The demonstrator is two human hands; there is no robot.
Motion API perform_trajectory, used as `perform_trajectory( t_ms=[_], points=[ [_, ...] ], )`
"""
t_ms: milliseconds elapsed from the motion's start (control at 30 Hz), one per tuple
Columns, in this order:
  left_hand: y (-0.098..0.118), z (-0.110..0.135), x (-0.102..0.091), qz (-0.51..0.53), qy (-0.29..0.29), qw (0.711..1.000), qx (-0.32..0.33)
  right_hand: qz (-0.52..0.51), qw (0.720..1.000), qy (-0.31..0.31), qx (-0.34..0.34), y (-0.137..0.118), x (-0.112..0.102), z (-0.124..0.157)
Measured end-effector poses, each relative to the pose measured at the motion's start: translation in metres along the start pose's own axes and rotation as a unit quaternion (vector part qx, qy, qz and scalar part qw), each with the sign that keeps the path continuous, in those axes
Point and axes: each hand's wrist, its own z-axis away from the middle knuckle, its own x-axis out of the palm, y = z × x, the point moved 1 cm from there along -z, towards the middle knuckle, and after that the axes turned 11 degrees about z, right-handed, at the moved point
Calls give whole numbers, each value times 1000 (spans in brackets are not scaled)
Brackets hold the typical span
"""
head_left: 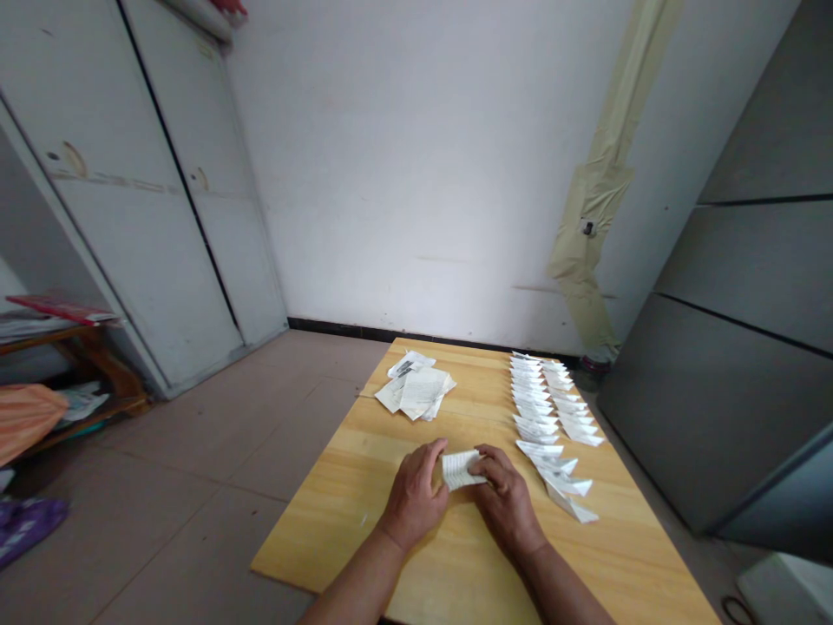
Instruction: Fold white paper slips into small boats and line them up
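Observation:
A small printed paper piece (459,469), partly folded, sits on the wooden table (364,521) between my two hands. My left hand (416,495) pinches its left edge with curled fingers. My right hand (506,499) presses on its right side, fingers closed over the paper. Both forearms reach in from the bottom of the view. To the right, several folded paper shapes (550,425) lie in two rows running away from me. A loose pile of flat printed sheets (417,389) rests further back on the left of the table.
The table stands on a tiled floor (195,469). A grey cabinet (735,330) is close on the right. White cupboard doors (149,200) and a low wooden shelf (78,365) with papers are on the left. A taped pipe (595,217) runs down the back wall.

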Motion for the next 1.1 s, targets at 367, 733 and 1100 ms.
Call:
perform_trajectory(
  t_ms=[367,733,1100],
  points=[
    [-2,3,3,25,-23,998,-48,134,989,11,-55,-13,-4,2],
    [1,2,2,63,-61,996,-30,259,953,-5,-157,-22,-3,-2],
    [3,-2,-4,71,-82,992,-61,244,957,22,-153,-15,-5,0]
  ],
)
